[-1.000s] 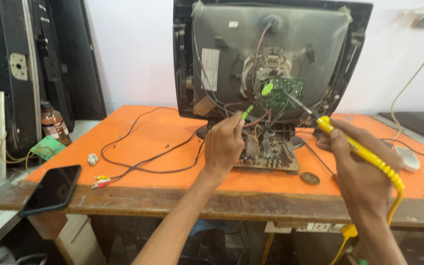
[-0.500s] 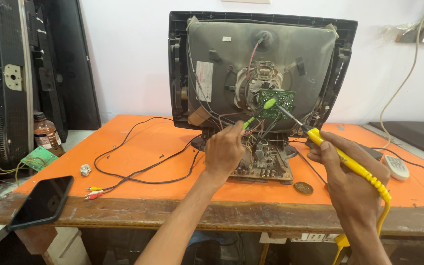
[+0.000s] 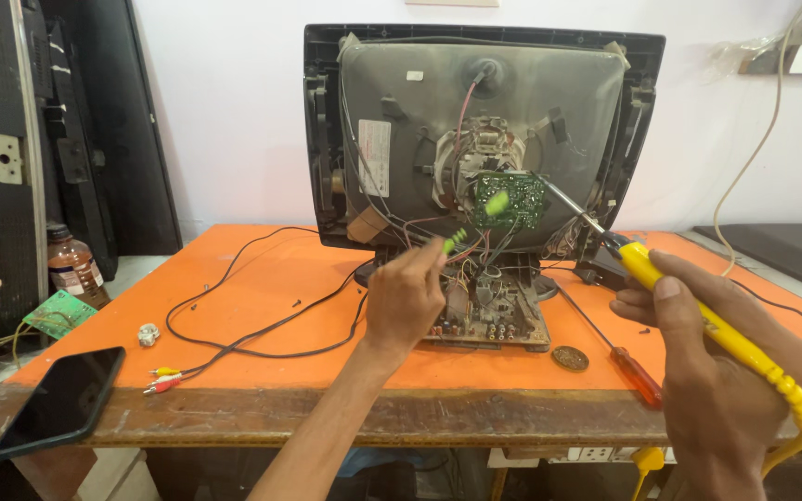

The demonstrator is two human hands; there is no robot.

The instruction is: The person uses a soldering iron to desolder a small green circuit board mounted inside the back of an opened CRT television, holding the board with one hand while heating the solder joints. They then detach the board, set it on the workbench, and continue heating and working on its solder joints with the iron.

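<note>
Orange surface (image 3: 262, 278) carries an opened tube television (image 3: 480, 139), its circuit board (image 3: 492, 311) exposed below. Left hand (image 3: 406, 297) pinches a green wire (image 3: 455, 241) before that set; right hand (image 3: 721, 371) clamps a yellow soldering iron (image 3: 698, 315), tip at the set's neck board (image 3: 510, 198). Work looks unfinished.

I'm looking down at an orange table (image 3: 262, 288) with a worn wooden front edge. On it stands an opened tube television (image 3: 480, 139); a black cable (image 3: 234, 329), a red-handled screwdriver (image 3: 638, 376), a small round tin (image 3: 570, 358) and a black phone (image 3: 62, 399) overhanging the corner lie there too.
</note>
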